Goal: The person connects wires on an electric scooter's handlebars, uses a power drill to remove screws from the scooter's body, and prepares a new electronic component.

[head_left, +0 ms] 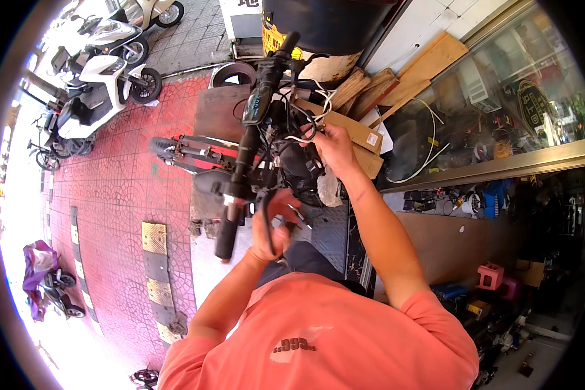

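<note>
An electric scooter's handlebar (244, 156) stands upright before me, with a small display (256, 107) near its middle. Black cables and white wires bunch around the stem at the front. My right hand (335, 149) is on the right of this bundle, its fingers pinched on a white wire (300, 138). Below the near grip, my left hand (273, 227) is curled behind the black brake lever (266, 218). Something small and partly metallic shows at its fingers, but blur and the lever hide what it is. The scooter's red-and-black deck (205, 155) extends to the left.
Cardboard (354, 132) and wooden boards (429, 65) lean beside a glass shopfront (494, 97) on the right. A large dark drum (328, 26) stands ahead. White scooters (104, 81) are parked at far left, and a striped speed bump (157, 273) lies on red paving.
</note>
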The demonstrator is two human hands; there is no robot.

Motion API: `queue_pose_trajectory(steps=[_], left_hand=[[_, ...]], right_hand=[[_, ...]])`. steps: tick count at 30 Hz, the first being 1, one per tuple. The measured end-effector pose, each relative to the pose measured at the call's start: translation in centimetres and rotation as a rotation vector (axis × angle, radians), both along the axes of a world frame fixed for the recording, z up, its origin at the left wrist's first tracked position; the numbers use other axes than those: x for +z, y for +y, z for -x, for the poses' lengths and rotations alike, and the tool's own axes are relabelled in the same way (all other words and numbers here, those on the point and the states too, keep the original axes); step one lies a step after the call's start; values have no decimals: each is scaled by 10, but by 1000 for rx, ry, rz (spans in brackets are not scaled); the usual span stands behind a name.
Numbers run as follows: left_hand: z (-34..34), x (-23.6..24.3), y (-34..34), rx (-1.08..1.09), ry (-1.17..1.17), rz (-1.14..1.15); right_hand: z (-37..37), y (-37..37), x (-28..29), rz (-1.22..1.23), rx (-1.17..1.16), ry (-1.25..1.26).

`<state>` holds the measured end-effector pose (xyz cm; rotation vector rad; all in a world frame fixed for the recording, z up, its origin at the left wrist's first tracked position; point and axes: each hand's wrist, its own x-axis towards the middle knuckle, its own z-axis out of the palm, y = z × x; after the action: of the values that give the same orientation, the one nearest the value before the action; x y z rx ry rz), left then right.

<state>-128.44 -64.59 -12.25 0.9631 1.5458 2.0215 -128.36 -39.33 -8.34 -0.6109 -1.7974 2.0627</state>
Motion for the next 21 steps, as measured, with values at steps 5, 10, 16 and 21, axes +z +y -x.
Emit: queue_pose_trajectory(steps=[5,10,16,21], left_hand=[[-16,-6,4,140,-626,180],[11,13,88,-52,-1208,43],[18,22,105,-151,-1205,-5],[34,34,123,-143,-1210,-141]], right_hand=[[-38,-22,-12,-140,-91,96],[-59,-42,18,-497,-56,35],[-70,-25,32,-645,57,78],[-68,-3,35,-622,139,185]])
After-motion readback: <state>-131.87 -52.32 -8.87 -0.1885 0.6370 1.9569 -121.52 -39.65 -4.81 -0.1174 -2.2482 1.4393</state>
